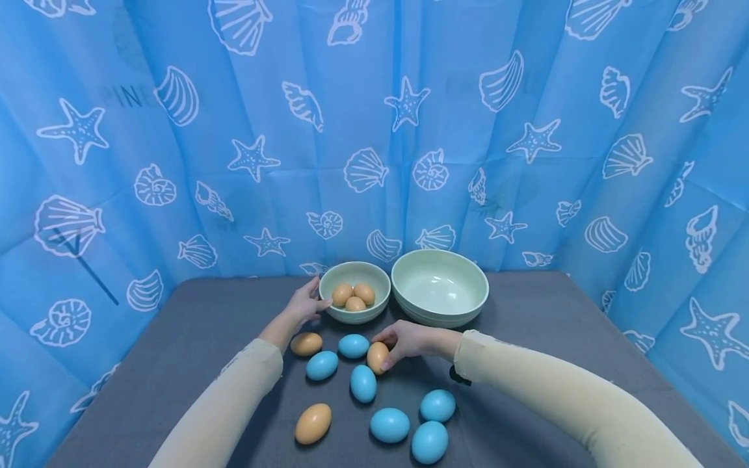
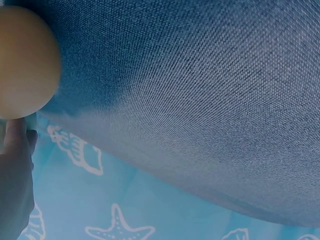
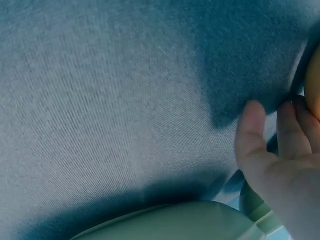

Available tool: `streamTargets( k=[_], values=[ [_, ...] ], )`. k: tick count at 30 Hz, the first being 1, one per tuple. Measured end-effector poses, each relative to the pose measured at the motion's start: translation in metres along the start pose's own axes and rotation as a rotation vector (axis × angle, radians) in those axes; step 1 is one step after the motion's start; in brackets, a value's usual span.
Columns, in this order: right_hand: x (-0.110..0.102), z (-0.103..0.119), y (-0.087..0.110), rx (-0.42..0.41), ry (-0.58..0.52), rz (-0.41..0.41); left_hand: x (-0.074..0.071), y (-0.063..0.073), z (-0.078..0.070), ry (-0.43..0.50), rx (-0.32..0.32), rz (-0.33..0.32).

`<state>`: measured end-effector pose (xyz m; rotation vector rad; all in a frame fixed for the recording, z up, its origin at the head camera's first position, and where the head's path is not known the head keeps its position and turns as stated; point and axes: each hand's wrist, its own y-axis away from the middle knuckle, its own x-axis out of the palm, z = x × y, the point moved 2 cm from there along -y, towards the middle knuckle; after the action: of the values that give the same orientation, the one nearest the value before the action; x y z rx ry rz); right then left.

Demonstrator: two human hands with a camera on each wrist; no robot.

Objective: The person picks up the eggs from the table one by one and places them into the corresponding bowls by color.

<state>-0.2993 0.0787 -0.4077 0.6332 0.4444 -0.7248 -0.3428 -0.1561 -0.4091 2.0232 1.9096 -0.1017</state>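
In the head view, my left hand (image 1: 302, 304) holds the side of the small pale-green bowl (image 1: 354, 318), thumb at its rim. Three brown eggs (image 1: 364, 294) lie inside. The left wrist view shows part of that hand (image 2: 16, 185) below a close brown egg (image 2: 25, 62). My right hand (image 1: 409, 339) pinches another brown egg (image 1: 377, 358) on the table, in front of the bowls. Only a sliver of this egg (image 3: 313, 85) shows in the right wrist view, beside the fingers (image 3: 292, 132). Blue eggs (image 1: 354, 346) lie just left of it.
A larger pale-green bowl (image 1: 440, 286) stands right of the small one. Several blue eggs (image 1: 389, 426) and a brown egg (image 1: 313, 424) lie nearer on the grey cloth-covered table (image 1: 526, 312). A blue shell-patterned curtain (image 1: 409, 214) hangs behind and at both sides.
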Motion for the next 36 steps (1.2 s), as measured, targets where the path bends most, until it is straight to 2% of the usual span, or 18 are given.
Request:
streamTargets(
  k=[7,12,17,25,31,36],
  values=[
    [-0.002,0.000,0.001,0.001,-0.030,-0.052,0.000,-0.001,0.001,-0.008,0.016,-0.003],
    [-0.006,0.001,0.004,0.046,-0.070,-0.081,0.001,0.000,0.001,-0.004,0.019,-0.009],
    [-0.012,0.002,0.007,0.076,-0.108,-0.079,0.002,0.002,0.001,-0.004,0.022,-0.010],
    [-0.024,0.012,0.010,0.074,-0.154,-0.107,0.001,0.001,-0.002,-0.004,0.022,-0.006],
    [-0.034,0.022,0.012,0.041,-0.186,-0.133,-0.004,0.001,0.000,-0.048,0.041,0.027],
    [-0.043,0.034,0.008,0.019,-0.266,-0.183,-0.016,0.000,-0.006,-0.128,0.107,0.086]
  ],
)
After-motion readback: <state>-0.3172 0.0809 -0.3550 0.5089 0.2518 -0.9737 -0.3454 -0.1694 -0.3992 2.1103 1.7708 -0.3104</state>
